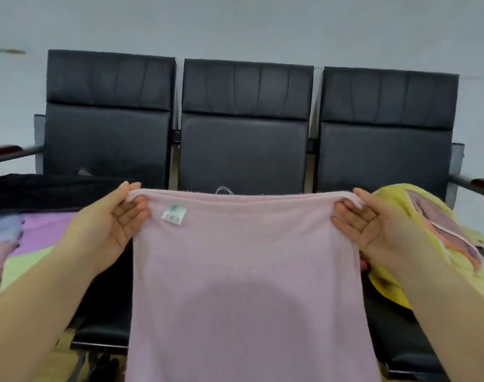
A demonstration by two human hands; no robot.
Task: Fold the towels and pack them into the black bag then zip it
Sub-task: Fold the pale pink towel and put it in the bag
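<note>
A pink towel [243,271] hangs spread out in front of me, with a small white and green label near its top left corner. My left hand [111,224] pinches the top left corner and my right hand [373,224] pinches the top right corner, so the top edge is stretched between them. The black bag [42,188] lies open on the left seat, with folded purple, blue and light green towels [39,232] inside it. On the right seat is a loose heap of yellow and pink towels [428,230].
A row of three black padded seats [243,119] stands against a pale wall. Metal armrests with dark red pads [3,151] stick out at both ends. The middle seat is hidden behind the hanging towel.
</note>
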